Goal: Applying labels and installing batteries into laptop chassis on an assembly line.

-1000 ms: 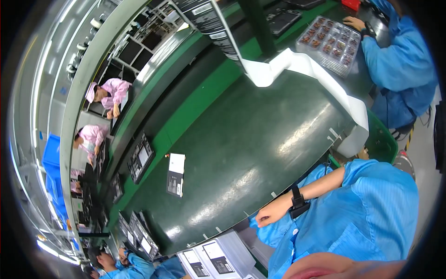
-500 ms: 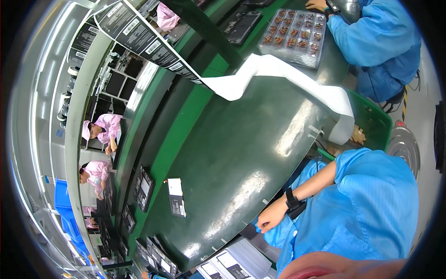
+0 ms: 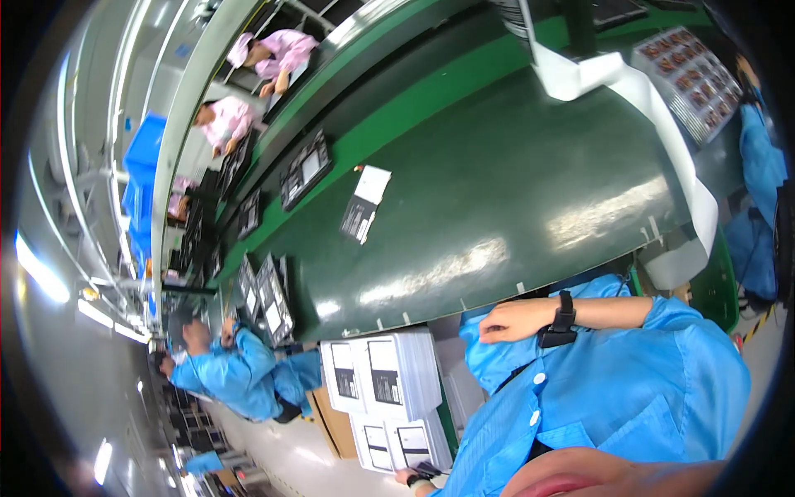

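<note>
My right hand (image 3: 512, 320) rests at the near edge of the dark green conveyor table (image 3: 513, 190), loosely curled with nothing in it. It wears a black wrist strap (image 3: 561, 321) and sits against my blue smock (image 3: 613, 398). My left hand (image 3: 416, 477) shows only partly at the bottom edge, touching a stack of white flat boxes (image 3: 399, 443); its grip is hidden. A second stack of white boxes (image 3: 387, 377) stands just above it. A black-and-white booklet (image 3: 363, 205) lies alone on the belt, far from both hands.
A white foam strip (image 3: 662, 108) curves along the belt's right end beside a tray of small parts (image 3: 689, 73) and a co-worker in blue (image 3: 758, 149). Black trays (image 3: 302, 170) line the far side, where people in pink (image 3: 225, 121) sit. Another blue-clad worker (image 3: 236, 373) sits at left.
The view has swung left and down along the line. My right hand stays at the table edge. My left hand and the lower box stack have come into view.
</note>
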Available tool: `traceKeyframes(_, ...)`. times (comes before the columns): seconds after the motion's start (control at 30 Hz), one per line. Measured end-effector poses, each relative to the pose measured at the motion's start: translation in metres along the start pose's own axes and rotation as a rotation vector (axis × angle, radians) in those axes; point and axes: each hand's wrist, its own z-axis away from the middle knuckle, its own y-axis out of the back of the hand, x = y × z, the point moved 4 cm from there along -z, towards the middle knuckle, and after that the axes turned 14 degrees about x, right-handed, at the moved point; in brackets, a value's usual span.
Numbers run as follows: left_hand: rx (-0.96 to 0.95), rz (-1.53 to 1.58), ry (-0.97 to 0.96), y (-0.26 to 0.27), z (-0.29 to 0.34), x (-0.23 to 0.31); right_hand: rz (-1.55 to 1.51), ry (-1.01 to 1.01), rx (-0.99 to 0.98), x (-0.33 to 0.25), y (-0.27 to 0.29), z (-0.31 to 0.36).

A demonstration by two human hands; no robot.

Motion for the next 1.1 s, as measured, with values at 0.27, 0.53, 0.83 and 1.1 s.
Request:
traceKeyframes(0.27,0.130,-0.234,-0.109,0.011,0.025,0.022,0.031,0.043,0.036,-0.003,0.005,0.007)
traceKeyframes(0.53,-0.393,-1.386,-0.783,0.006,0.012,0.030,0.013,-0.034,-0.014,0.003,0.003,0.005)
traceKeyframes(0.83,-0.361,-0.888,-0.702,0.039,-0.026,0.066,-0.029,0.006,-0.011,0.010,0.001,0.001)
traceKeyframes(1.1,-0.170,0.225,0.166,0.024,-0.013,0.049,-0.062,-0.026,-0.017,0.008,0.008,0.006)
